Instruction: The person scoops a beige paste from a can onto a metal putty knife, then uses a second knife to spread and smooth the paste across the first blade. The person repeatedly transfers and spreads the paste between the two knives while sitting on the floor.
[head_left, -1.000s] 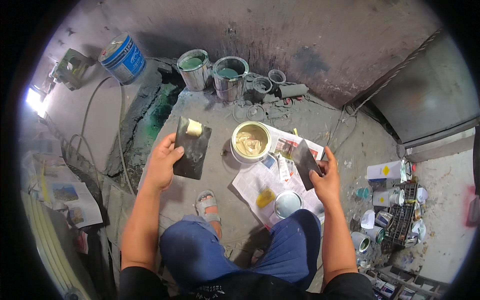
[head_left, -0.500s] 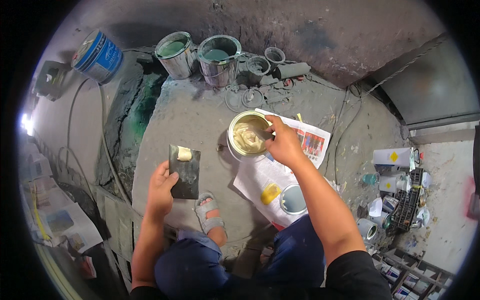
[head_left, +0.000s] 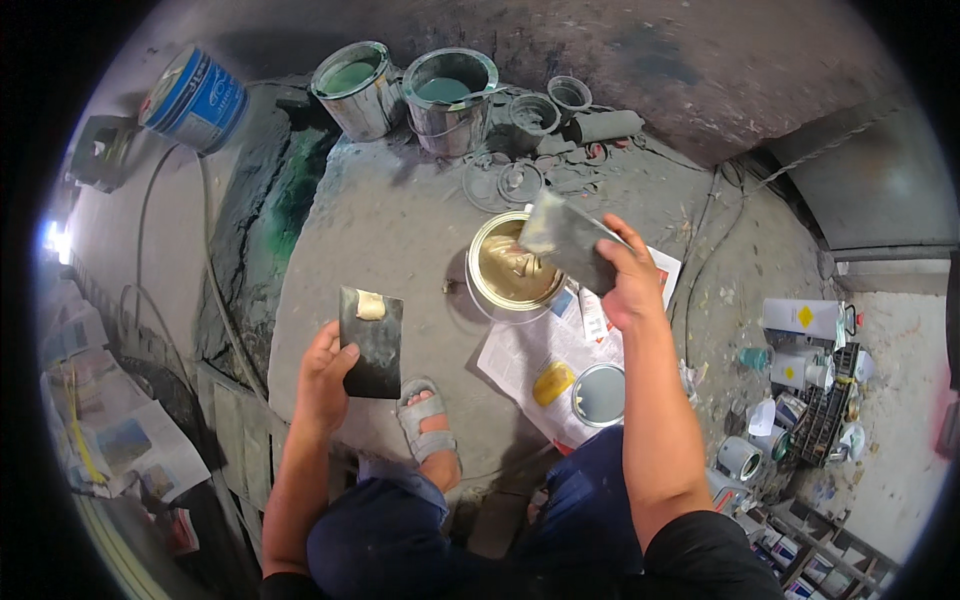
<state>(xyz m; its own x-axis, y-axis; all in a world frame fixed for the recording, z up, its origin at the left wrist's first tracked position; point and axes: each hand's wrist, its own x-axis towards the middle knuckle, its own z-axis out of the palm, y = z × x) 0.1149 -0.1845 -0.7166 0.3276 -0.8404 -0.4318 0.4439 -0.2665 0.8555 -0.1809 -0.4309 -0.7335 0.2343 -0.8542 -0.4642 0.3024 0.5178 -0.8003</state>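
Observation:
My left hand [head_left: 328,372] grips a dark rectangular plate [head_left: 372,355] with a cream blob of putty [head_left: 370,305] near its top. My right hand [head_left: 627,272] is closed on a dark flat spreader [head_left: 567,238], tilted over the right rim of an open can [head_left: 497,259] of beige paste; the spreader's far corner carries pale residue. Beneath and beside the can, newspaper [head_left: 505,365] holds a white tube [head_left: 593,316], a yellow object [head_left: 553,383] and a round tin [head_left: 598,395] with a grey surface.
Two stained pails [head_left: 355,105] [head_left: 445,135] and small cups [head_left: 533,117] stand along the back wall. A blue bucket [head_left: 205,100] sits back left, beside a hose and cracked concrete. Several cans and a black crate [head_left: 827,420] are at right. My sandalled foot [head_left: 427,420] is below.
My right hand first moved left into the can with the spreader, then lifted it out to the upper right, now with pale residue showing. My left plate is lower than a second ago.

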